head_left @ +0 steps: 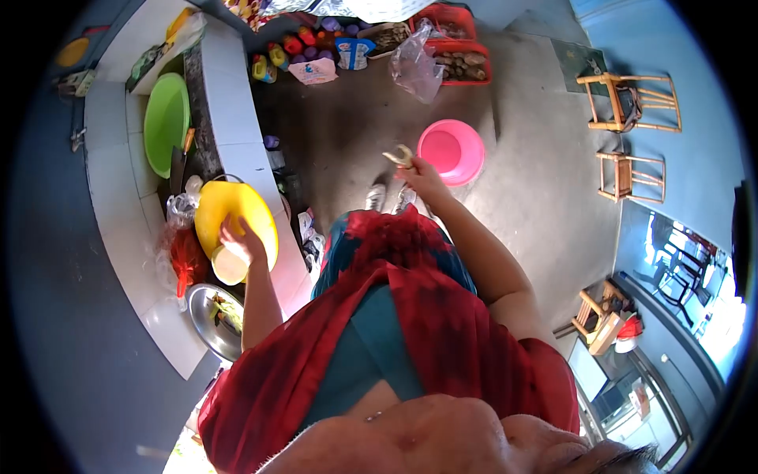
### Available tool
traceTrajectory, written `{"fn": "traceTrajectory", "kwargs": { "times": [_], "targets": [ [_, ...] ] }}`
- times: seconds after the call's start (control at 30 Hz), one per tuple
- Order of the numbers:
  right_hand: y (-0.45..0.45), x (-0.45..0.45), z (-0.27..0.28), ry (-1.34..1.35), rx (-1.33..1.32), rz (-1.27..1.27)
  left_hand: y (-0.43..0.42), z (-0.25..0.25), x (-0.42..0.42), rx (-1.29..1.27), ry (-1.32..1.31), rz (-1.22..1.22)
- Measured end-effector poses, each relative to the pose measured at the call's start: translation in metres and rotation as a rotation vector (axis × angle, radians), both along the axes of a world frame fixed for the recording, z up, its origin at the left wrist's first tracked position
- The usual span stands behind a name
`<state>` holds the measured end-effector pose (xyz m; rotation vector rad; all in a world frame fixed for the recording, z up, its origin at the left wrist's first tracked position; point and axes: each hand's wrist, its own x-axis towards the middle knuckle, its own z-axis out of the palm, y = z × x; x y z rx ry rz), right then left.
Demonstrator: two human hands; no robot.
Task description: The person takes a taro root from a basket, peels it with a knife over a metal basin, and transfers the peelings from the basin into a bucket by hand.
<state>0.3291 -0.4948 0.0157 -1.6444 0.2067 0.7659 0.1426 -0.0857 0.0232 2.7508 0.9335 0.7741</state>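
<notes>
My left hand (243, 239) is over the yellow basin (262, 209) on the counter, fingers apart. A pale, rounded piece (229, 265) shows by the heel of this hand, at the basin's near edge. Whether the hand touches it, I cannot tell. My right hand (425, 183) is held out over the floor, its fingers closed around a small pale forked object (400, 156) whose kind is unclear. Just beyond that hand, a pink bucket (474, 152) stands on the floor.
Along the counter are a green basin (167, 126), a knife (180, 167), a red plastic bag (187, 261) and a steel bowl (207, 328) with scraps. Red crates (466, 73) and several bottles (278, 57) line the far floor. Bamboo chairs (624, 103) stand at right.
</notes>
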Motion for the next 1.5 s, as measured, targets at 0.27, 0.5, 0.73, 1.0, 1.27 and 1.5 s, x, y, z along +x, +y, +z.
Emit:
{"fn": "traceTrajectory", "kwargs": {
  "times": [0.27, 0.5, 0.73, 1.0, 1.27, 1.5],
  "targets": [
    [-0.143, -0.056, -0.004, -0.005, -0.281, -0.356, -0.112, -0.007, 0.103, -0.552, 0.161, -0.265],
    [-0.248, -0.067, -0.012, -0.013, -0.278, -0.553, -0.176, -0.031, 0.135, -0.509, 0.129, -0.421],
    [-0.416, -0.062, -0.073, -0.205, -0.438, -0.437, -0.328, -0.072, 0.156, -0.633, 0.109, -0.322],
    [-0.604, -0.063, -0.067, -0.133, -0.441, -0.44, -0.582, -0.113, 0.153, -1.148, 0.182, -0.356],
    [-0.659, 0.009, -0.089, -0.139, -0.389, -0.32, -0.698, -0.094, 0.205, -1.278, 0.121, -0.469],
    [-0.666, 0.158, -0.083, -0.403, -0.554, 0.002, -0.718, -0.149, 0.255, -1.385, 0.111, -0.099]
  ]
}}
